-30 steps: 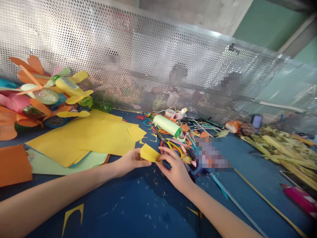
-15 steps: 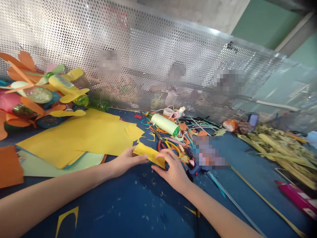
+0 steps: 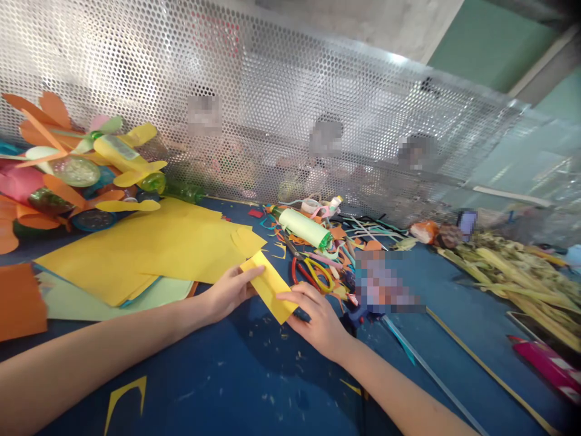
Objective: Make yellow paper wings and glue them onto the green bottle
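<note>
A small rectangle of yellow paper (image 3: 271,287) is held between both hands above the blue table (image 3: 218,369). My left hand (image 3: 231,292) pinches its upper left end, thumb on top. At the lower right end my right hand (image 3: 318,318) grips it, fingers on the face and thumb underneath. Just beyond lie scissors with red and yellow handles (image 3: 319,274). Behind them rests a green bottle wrapped in pale green paper (image 3: 303,227). Large yellow sheets (image 3: 172,242) are spread left of my hands, over pale green paper (image 3: 91,303).
Bottle crafts with paper petals (image 3: 77,169) crowd the far left. A perforated metal screen (image 3: 272,109) runs along the back, with people visible through it. Paper scraps surround the scissors. Corn husks (image 3: 512,266) and a magenta packet (image 3: 544,366) lie right, near a long thin stick (image 3: 485,366).
The yellow paper has turned so its broad face shows, with its right end now lower. My right hand has shifted its fingers onto that face; my left thumb has moved higher.
</note>
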